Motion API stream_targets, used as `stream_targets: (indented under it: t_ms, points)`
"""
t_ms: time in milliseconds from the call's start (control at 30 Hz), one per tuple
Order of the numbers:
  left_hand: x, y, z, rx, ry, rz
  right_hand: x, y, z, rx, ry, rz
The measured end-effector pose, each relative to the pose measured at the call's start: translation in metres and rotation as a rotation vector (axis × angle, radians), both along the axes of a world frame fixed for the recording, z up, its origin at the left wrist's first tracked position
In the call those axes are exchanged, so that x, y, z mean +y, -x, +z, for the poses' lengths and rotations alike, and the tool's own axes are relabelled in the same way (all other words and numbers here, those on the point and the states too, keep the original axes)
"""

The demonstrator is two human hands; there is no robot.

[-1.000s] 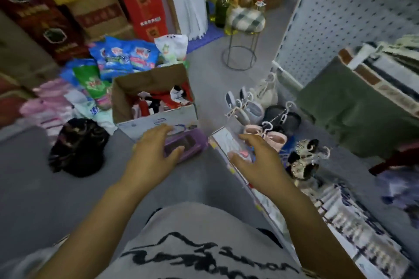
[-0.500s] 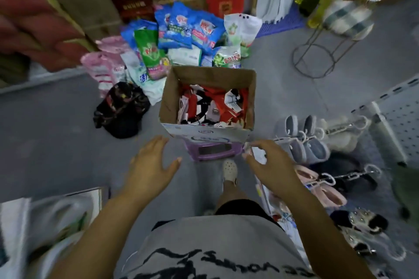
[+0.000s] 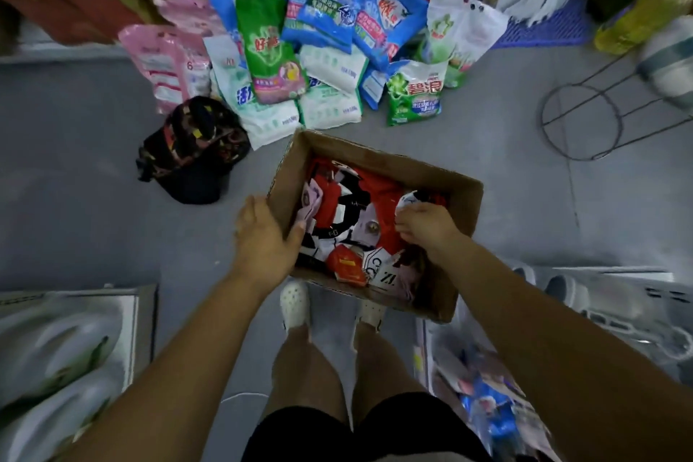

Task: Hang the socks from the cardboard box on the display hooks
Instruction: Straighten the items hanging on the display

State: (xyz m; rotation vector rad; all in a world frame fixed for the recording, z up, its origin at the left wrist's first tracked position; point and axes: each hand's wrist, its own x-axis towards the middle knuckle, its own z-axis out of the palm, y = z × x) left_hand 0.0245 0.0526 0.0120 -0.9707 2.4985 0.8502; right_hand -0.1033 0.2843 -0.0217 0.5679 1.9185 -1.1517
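Observation:
An open cardboard box point(image 3: 465, 195) stands on the grey floor right in front of my feet. It is full of packaged socks point(image 3: 348, 214) in red, white, black and pale pink. My left hand point(image 3: 264, 236) grips the box's left wall, thumb inside over the rim. Inside the box at its right side, my right hand point(image 3: 425, 227) has its fingers pinched on a white sock pack point(image 3: 408, 199). No display hooks are in view.
A heap of blue, green, white and pink detergent bags point(image 3: 318, 49) lies beyond the box. A dark patterned bag point(image 3: 195, 150) sits to its left. A wire stool point(image 3: 585, 120) stands at the right. Slippers point(image 3: 566, 289) and packaged goods lie at lower right.
My view has swung down and left from the shelf onto the box. Both hands moved forward: the left took hold of the box wall, the right went into the socks.

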Motion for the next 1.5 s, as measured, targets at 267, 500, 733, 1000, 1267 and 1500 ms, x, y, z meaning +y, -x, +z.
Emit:
stream_targets:
  t_ms: [267,500,733,1000,1267,1500]
  points:
    - [-0.004,0.010,-0.067,0.016,0.076,0.053,-0.047,0.037,-0.109,-0.250,0.207,-0.429]
    - [-0.004,0.008,-0.075,0.110,0.065,0.092,-0.069,0.037,-0.140,-0.331,0.314,-0.683]
    - [-0.004,0.031,-0.043,0.519,-0.022,0.401,-0.077,0.019,-0.094,-0.343,0.321,-0.885]
    - [0.020,0.081,-0.075,-0.178,-0.808,0.476,-0.073,-0.045,-0.031,-0.372,0.412,-0.815]
    - [0.019,0.095,-0.113,-0.115,-0.989,0.889,-0.052,-0.074,-0.016,-0.367,0.294,-0.565]
    - [0.009,0.086,-0.126,-0.076,-0.873,0.733,-0.039,-0.008,-0.056,0.144,-0.109,-0.263]
